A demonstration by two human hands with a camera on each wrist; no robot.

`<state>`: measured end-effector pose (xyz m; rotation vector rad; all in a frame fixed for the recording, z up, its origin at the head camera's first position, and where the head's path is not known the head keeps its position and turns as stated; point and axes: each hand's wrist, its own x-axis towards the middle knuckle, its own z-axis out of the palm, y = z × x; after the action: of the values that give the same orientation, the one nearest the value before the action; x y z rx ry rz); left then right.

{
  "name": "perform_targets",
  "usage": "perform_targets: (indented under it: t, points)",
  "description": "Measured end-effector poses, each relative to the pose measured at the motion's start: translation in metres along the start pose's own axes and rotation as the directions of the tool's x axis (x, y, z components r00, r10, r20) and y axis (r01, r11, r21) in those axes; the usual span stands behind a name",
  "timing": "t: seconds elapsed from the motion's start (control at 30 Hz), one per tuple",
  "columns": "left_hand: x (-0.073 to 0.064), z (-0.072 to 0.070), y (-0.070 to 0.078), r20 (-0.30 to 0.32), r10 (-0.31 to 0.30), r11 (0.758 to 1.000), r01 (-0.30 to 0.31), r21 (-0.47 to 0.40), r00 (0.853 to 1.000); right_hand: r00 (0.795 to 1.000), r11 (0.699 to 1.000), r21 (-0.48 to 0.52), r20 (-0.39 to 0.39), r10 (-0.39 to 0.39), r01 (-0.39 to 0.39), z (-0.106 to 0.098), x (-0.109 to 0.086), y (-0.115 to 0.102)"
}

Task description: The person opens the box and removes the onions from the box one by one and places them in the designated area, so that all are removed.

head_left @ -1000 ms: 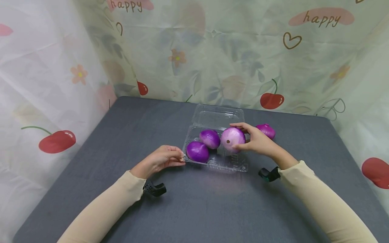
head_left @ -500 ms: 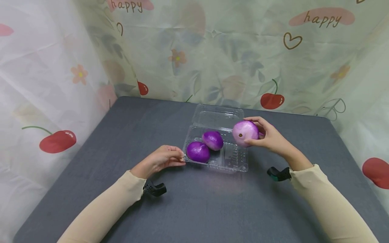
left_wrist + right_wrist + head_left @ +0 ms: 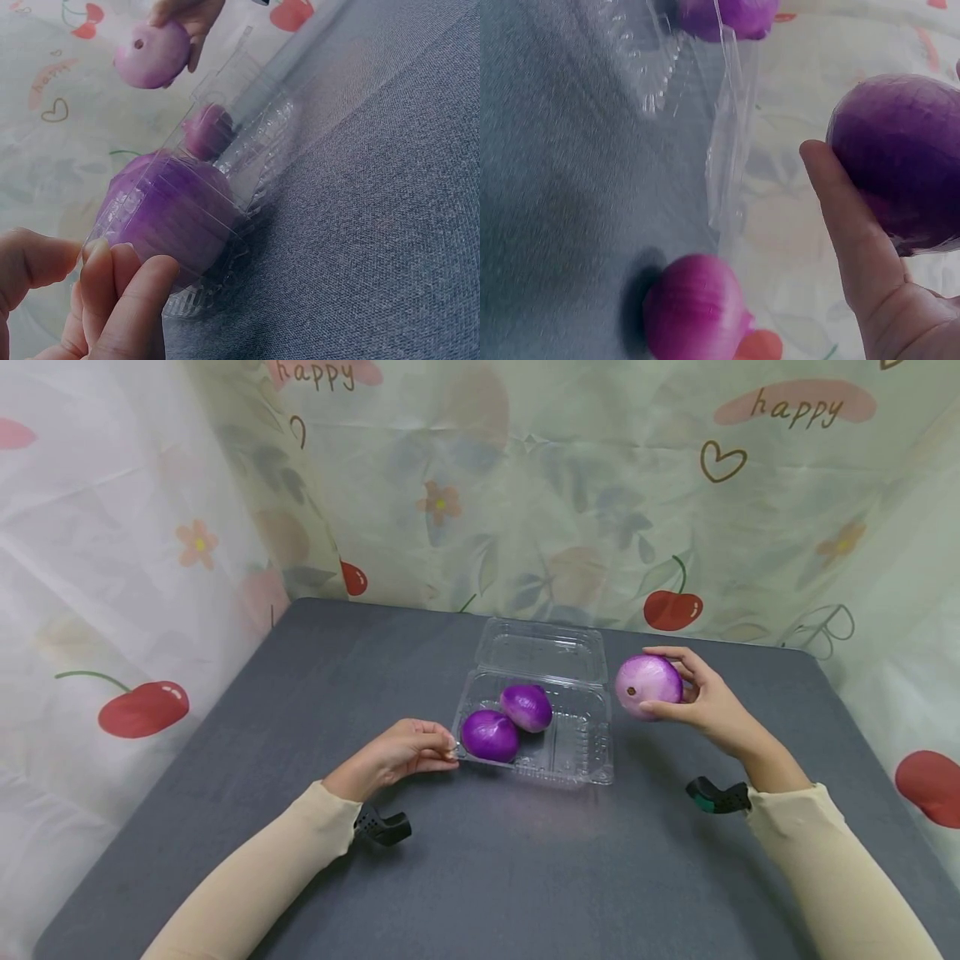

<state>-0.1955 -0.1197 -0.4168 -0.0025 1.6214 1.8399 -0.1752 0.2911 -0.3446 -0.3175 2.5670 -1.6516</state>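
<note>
My right hand (image 3: 708,702) grips a pale purple onion (image 3: 647,687) in the air, just right of the clear plastic clamshell box (image 3: 581,739). Its thumb (image 3: 844,217) lies along the onion's side in the right wrist view. Two darker purple onions, a front one (image 3: 489,736) and a rear one (image 3: 527,707), lie in the left part of the box. My left hand (image 3: 401,750) pinches the box's front left corner between thumb and fingers. A magenta onion (image 3: 696,307) sits on the table beside the box, hidden in the head view behind the right hand and held onion.
The box's lid (image 3: 542,650) lies folded back towards the rear. Beneath everything is a dark grey table (image 3: 495,868). A printed curtain (image 3: 525,510) hangs around its back and sides.
My right hand has carried the pale onion rightwards from over the box to beyond its right side. The rear onion in the box has shifted slightly right. My left hand keeps its place.
</note>
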Motion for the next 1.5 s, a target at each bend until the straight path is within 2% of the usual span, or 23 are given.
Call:
perform_targets:
  t: [0.27, 0.4, 0.5, 0.57, 0.63, 0.8, 0.87, 0.93, 1.0, 1.17, 1.3, 1.4, 1.5]
  points:
    - [0.001, 0.0, -0.001, 0.003, 0.006, 1.0, -0.006, -0.004, 1.0, 1.0, 0.999, 0.031, -0.03, 0.01, -0.009, -0.016, -0.011, 0.01]
    - [0.001, 0.0, -0.001, 0.001, 0.007, 1.0, -0.007, -0.005, 1.0, 0.999, 0.985, 0.168, -0.025, 0.041, -0.036, -0.023, -0.014, 0.017]
    - [0.001, 0.001, -0.001, -0.002, 0.007, 1.0, -0.007, -0.004, 1.0, 0.998, 0.954, 0.294, -0.02, 0.065, -0.056, -0.027, -0.016, 0.023]
    - [0.001, 0.001, -0.001, -0.003, 0.007, 1.0, -0.007, -0.005, 1.0, 0.998, 0.938, 0.341, -0.016, 0.064, -0.055, -0.031, -0.017, 0.028]
    - [0.001, 0.001, -0.001, -0.003, 0.007, 1.0, -0.007, -0.003, 1.0, 0.999, 0.917, 0.397, -0.002, 0.032, -0.029, -0.035, -0.018, 0.034]
    - [0.001, 0.0, -0.001, -0.002, 0.009, 1.0, -0.009, 0.004, 1.0, 0.999, 0.833, 0.553, 0.03, -0.045, 0.021, -0.046, -0.02, 0.044]
    - [0.001, 0.0, -0.001, -0.002, 0.009, 1.0, -0.009, 0.005, 1.0, 0.999, 0.809, 0.587, 0.025, -0.031, 0.011, -0.05, -0.02, 0.046]
    - [0.001, 0.0, -0.001, -0.002, 0.01, 1.0, -0.01, 0.004, 1.0, 1.0, 0.8, 0.6, 0.016, -0.014, 0.001, -0.053, -0.02, 0.049]
    - [0.001, 0.0, -0.002, -0.001, 0.011, 1.0, -0.011, 0.002, 1.0, 1.0, 0.804, 0.595, 0.003, 0.006, -0.007, -0.057, -0.021, 0.052]
    - [0.001, 0.0, -0.002, -0.002, 0.012, 1.0, -0.012, 0.003, 1.0, 0.993, 0.871, 0.489, -0.064, 0.101, -0.057, -0.062, -0.024, 0.061]
    - [0.001, -0.001, -0.001, -0.004, 0.012, 1.0, -0.012, 0.003, 1.0, 0.964, 0.909, 0.391, -0.147, 0.219, -0.147, -0.065, -0.023, 0.067]
    - [0.001, 0.0, -0.001, -0.004, 0.009, 1.0, -0.009, 0.0, 1.0, 0.941, 0.949, 0.219, -0.203, 0.272, -0.227, -0.066, -0.019, 0.073]
    - [0.001, 0.0, -0.001, -0.002, 0.003, 1.0, -0.003, -0.005, 1.0, 0.925, 0.957, 0.039, -0.248, 0.288, -0.287, -0.067, -0.014, 0.081]
